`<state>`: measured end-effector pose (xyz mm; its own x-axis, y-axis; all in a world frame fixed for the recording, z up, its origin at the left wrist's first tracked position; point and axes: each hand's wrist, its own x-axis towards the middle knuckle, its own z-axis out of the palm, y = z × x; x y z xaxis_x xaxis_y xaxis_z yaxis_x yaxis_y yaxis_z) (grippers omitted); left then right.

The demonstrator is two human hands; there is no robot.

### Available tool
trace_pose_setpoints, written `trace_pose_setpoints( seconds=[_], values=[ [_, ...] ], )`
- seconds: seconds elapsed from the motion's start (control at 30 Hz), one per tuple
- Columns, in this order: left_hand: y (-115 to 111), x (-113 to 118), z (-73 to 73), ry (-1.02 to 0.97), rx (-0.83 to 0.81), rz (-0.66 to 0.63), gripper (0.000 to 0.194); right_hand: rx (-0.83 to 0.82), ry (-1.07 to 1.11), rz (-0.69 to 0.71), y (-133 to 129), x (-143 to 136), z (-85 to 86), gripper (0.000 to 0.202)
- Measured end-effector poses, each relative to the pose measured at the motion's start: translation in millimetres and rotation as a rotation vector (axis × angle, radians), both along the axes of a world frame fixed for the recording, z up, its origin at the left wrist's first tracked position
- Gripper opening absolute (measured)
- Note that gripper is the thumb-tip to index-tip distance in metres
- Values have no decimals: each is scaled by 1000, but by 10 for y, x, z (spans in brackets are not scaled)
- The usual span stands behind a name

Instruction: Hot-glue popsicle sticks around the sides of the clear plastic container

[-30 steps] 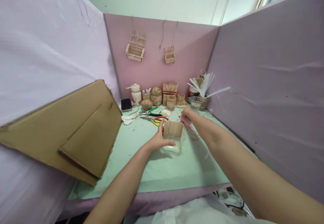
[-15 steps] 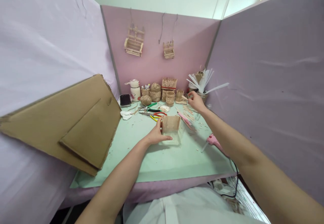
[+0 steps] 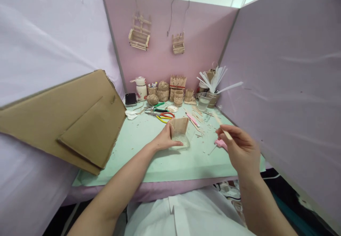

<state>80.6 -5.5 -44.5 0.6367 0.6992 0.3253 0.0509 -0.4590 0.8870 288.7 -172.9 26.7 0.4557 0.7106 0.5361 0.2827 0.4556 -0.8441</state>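
Observation:
My left hand (image 3: 168, 138) grips a clear plastic box (image 3: 181, 140) by its left side, just over the table. Flat wooden sticks line the box's far wall. A single wooden craft stick (image 3: 225, 132) is pinched in my right hand (image 3: 241, 149), raised at the right and pointing up and left. Under that hand lies a pink glue gun (image 3: 220, 143), partly hidden by the fingers. Loose craft sticks (image 3: 197, 114) and a pink cutter (image 3: 192, 119) rest on the table beyond the box.
Pliers with red and yellow handles (image 3: 165, 117) lie behind the box, near green-handled cutters (image 3: 160, 110). Along the back stand a white bottle (image 3: 141, 88), twine balls (image 3: 152, 99), small stick containers (image 3: 178, 97) and a clear cup (image 3: 203, 101). Cardboard (image 3: 87, 122) leans at the left.
My right hand has come back from the far right of the table toward me, bringing the craft stick. My left hand still holds the box. The view has tilted down slightly.

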Motion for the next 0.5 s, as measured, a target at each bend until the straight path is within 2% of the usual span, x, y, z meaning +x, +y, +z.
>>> trace_pose_setpoints(
  seconds=[0.07, 0.13, 0.2, 0.3, 0.37, 0.43, 0.5],
  values=[
    [-19, -3, 8, 9, -5, 3, 118, 64, -40, -62, 3, -105, 5, 8],
    [-18, -22, 28, 31, -7, -6, 123, 106, -131, -72, 11, -187, 8, 7],
    [1, -70, 86, 75, -9, -17, 127, 115, -246, -36, 25, -246, 1, 8],
    [17, -201, 274, 99, 15, 17, 125, 77, -361, 62, 53, -320, -42, 11],
    [-43, -306, 433, 14, 92, 97, 104, -5, -388, 134, 77, -385, -99, 14],
    [-199, -395, 554, -90, 177, 257, 61, -107, -411, 194, 109, -471, -177, 17],
    [-441, -448, 588, -178, 180, 393, 28, -169, -467, 216, 155, -571, -272, 17]
  ],
)
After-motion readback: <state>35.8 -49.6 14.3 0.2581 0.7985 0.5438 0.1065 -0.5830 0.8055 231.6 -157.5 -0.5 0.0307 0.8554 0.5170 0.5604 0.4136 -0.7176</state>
